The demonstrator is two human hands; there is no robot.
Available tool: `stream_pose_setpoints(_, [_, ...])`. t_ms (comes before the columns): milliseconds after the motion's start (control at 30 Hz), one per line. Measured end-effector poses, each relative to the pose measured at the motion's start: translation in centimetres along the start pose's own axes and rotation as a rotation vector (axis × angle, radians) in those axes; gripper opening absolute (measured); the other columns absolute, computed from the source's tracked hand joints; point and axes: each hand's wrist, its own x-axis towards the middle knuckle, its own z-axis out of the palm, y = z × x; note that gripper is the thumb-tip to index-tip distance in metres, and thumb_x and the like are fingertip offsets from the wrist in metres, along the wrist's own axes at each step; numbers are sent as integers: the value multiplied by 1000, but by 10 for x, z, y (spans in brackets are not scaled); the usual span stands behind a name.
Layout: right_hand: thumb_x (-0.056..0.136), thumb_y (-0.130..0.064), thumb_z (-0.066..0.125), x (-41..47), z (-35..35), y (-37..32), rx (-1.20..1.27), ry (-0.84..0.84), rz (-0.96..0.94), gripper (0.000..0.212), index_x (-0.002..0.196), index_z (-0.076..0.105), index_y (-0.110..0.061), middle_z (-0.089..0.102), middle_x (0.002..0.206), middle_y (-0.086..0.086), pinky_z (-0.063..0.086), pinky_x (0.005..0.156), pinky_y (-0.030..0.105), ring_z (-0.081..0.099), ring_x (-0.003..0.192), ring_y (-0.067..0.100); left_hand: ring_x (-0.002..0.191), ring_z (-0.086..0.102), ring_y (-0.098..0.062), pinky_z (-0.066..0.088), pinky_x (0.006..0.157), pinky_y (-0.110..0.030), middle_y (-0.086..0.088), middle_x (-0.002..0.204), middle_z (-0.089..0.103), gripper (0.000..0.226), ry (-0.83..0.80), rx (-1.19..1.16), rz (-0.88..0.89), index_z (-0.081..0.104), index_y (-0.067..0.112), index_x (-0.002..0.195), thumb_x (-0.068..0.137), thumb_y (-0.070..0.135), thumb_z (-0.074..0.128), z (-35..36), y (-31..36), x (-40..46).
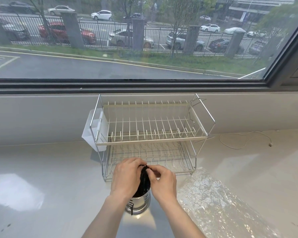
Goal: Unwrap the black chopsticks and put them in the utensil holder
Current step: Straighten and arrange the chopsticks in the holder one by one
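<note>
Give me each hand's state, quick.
Left hand: closed around the black chopsticks, which stand in the utensil holder.
Right hand: fingertips pinched at the top of the chopsticks.

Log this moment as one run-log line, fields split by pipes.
black chopsticks bundle: standing in perforated steel utensil holder | left hand: gripping bundle | right hand: pinching bundle top | clear plastic wrap: on counter, right

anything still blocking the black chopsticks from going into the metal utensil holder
Nothing visible does. The black chopsticks already stand with their lower ends inside the utensil holder, and the left hand and right hand both grip the bundle near its top.
</note>
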Motion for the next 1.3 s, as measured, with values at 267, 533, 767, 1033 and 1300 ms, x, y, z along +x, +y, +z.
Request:
stream_pose_setpoints(267, [88, -27, 71, 3, 2, 0, 16, 28, 19, 11, 93, 80, -27, 76, 79, -15, 54, 78, 22, 68, 78, -2, 112, 63, -14, 46, 97, -31, 15, 112, 75, 24, 90, -111, -141, 77, 35, 106, 94, 20, 62, -8, -4, 8])
stream_pose_setpoints(533, [85, -26, 68, 3, 4, 0, 2, 21, 24, 11, 89, 77, -31, 74, 75, -13, 55, 75, 27, 69, 77, 2, 116, 59, -8, 45, 100, -30, 19, 115, 71, 33, -139, -21, 11, 70, 37, 112, 88, 27, 50, -5, 8, 10])
stream_pose_setpoints(767, [80, -26, 77, 5, 3, 3, 11, 21, 35, 5, 83, 78, -30, 73, 70, -16, 55, 73, 22, 67, 71, -4, 108, 66, -14, 52, 90, -35, 15, 107, 75, 26, -137, 63, -86, 73, 39, 105, 92, 25, 55, -9, 5, 17])
stream_pose_setpoints(1033, [76, -21, 84, 4, -4, 2, 126, 45, 22, 25, 85, 71, -41, 73, 71, -15, 56, 74, 21, 68, 74, -5, 90, 66, -6, 51, 82, -28, 21, 85, 72, 20, -55, -137, -130, 71, 36, 94, 89, 19, 62, -15, -3, 9])
stream_pose_setpoints(1300, [71, -27, 88, 3, -7, 5, 133, 27, 16, 17, 75, 71, -31, 73, 77, -23, 57, 77, 26, 69, 76, -4, 90, 57, 4, 38, 74, -14, 26, 81, 66, 18, 113, -221, -105, 64, 41, 84, 88, 24, 68, -18, 3, 12])
